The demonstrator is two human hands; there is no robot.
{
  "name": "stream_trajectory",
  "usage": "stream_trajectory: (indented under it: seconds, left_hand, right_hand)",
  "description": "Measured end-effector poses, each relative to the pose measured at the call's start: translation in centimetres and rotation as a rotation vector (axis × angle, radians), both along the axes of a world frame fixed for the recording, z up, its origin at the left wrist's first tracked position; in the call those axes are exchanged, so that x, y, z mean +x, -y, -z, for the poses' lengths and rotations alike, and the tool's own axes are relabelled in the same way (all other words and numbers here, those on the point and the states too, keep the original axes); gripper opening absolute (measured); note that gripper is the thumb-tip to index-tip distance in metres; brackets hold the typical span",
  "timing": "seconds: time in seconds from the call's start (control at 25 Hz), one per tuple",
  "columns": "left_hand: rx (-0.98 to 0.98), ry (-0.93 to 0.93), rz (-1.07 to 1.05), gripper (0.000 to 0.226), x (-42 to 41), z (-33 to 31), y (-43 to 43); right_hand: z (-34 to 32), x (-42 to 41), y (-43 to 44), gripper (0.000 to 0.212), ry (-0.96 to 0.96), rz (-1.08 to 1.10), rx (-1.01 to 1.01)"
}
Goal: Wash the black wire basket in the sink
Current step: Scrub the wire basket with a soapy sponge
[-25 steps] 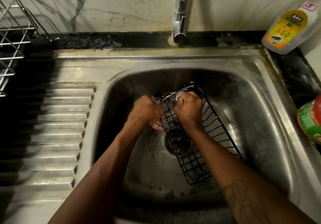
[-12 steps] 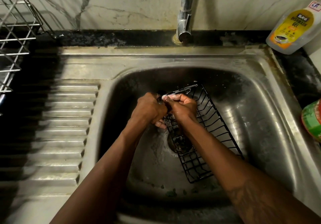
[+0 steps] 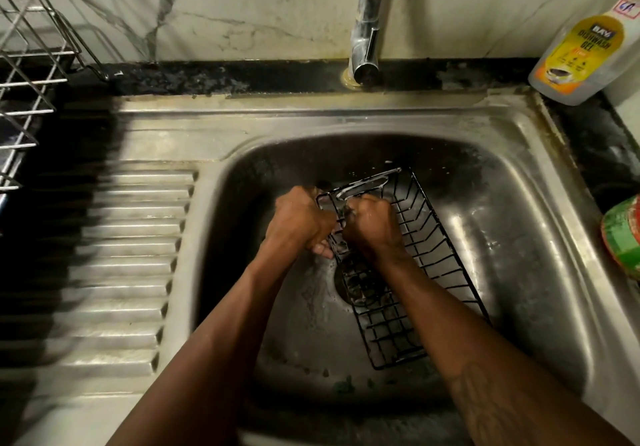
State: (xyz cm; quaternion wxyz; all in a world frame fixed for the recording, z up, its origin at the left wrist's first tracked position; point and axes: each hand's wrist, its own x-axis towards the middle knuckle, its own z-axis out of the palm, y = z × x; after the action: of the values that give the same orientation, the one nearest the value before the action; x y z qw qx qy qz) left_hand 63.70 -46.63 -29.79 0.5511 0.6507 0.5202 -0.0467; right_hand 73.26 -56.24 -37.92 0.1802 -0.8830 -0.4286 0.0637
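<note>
The left fingers are curled round the far left corner of the basket, their tips showing under the rim, so the left hand grips it there just as it did half a second ago. The right hand is balled knuckles up against the wires at the basket's far end. Its fingers are tucked under, and we cannot tell whether they clamp a wire or something else.

Half a second ago the right hand sat against the left one at that corner, with its thumb and fingers showing along the rim. Now we see it a little further right and nearer us, inside the basket, with a narrow gap between the two hands. A second ago it sat about where it is now.

The basket has not shifted. It lies in the bowl of the sink, tilted, with its long side running from far left to near right and its middle over the drain. White foam clings to its far rim. Both forearms reach in from the near edge.

Beyond the bowl we see the tap at the back, a bottle at the far right corner, a green tub at the right edge and a wire rack on the left. All of these sit a little lower in the view than before.
</note>
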Motion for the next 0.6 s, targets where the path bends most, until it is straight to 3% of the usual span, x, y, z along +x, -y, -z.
stream_trajectory:
  seconds: [0.08,0.16,0.32,0.52,0.6]
  left_hand:
    - [-0.031,-0.003,0.000,0.033,0.0,-0.2,0.0]
    - [-0.082,0.004,-0.018,0.030,-0.1,0.0,-0.1]
    - [-0.090,-0.012,-0.056,0.031,0.1,0.7,-0.8]
    - [-0.110,0.009,-0.076,0.025,0.2,0.9,-0.6]
    - [-0.091,-0.004,-0.067,0.026,0.2,1.0,-0.6]
  right_hand:
    - [0.0,-0.3,0.0,0.009,-0.023,0.032,-0.033]
    - [-0.4,-0.6,-0.4,0.005,-0.170,0.043,-0.025]
    - [-0.7,0.2,-0.3,0.028,-0.365,-0.094,-0.129]
    - [-0.3,0.4,-0.7,0.009,-0.051,-0.207,-0.272]
    - [-1.0,0.8,-0.5,0.014,-0.104,-0.308,-0.317]
